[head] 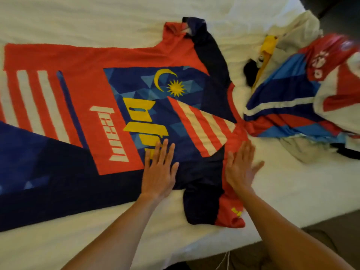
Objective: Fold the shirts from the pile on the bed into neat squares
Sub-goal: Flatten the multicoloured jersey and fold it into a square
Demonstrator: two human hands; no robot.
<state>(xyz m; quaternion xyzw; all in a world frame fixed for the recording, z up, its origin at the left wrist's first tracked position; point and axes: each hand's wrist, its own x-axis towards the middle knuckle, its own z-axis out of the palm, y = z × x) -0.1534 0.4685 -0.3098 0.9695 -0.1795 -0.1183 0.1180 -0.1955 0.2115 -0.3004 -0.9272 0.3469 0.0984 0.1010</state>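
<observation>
The left hand (158,172) and right hand (240,168) both lie flat with fingers straight, pressing on the shirt (97,106) and gripping nothing. The shirt is spread face up across the bed (78,20), its near sleeve (210,205) hanging toward the edge. No fold looks made yet. The pile (311,98) of other shirts waits crumpled to the right, so most of the work remains.
</observation>
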